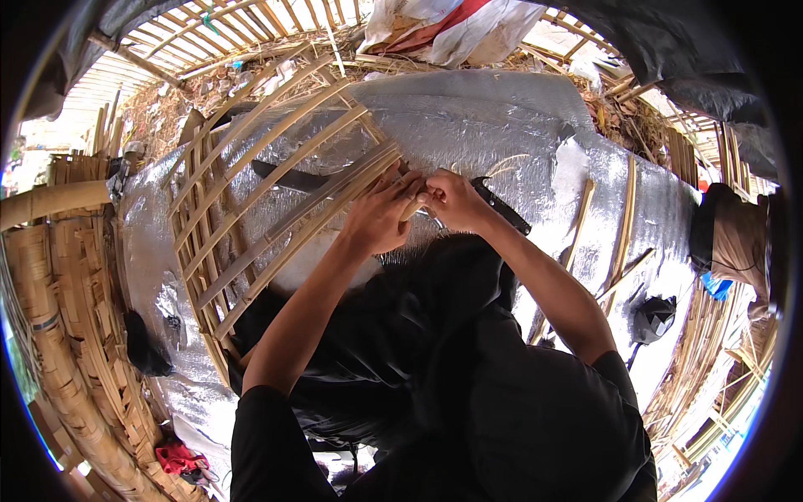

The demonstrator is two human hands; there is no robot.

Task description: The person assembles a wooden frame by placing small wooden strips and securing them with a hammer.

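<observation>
A slatted bamboo frame (280,134) lies to the left, its slats running up toward the right. My left hand (378,216) is closed around the frame's right corner, where several slats meet. Right beside it, my right hand (452,199) is pinched shut against the same corner. Whatever its fingertips hold is too small to make out, and the two hands nearly touch. A black hand tool (507,211) lies just beyond my right wrist, partly covered by the forearm. Under the slats a dark flat blade (288,178) shows in part.
A silvery foil sheet (468,109) covers the ground. Loose bamboo strips (626,217) lie on it at the right, near a crumpled black bag (654,318). Bundled bamboo (63,335) lines the left side. White and red sacking (452,29) lies at the far edge.
</observation>
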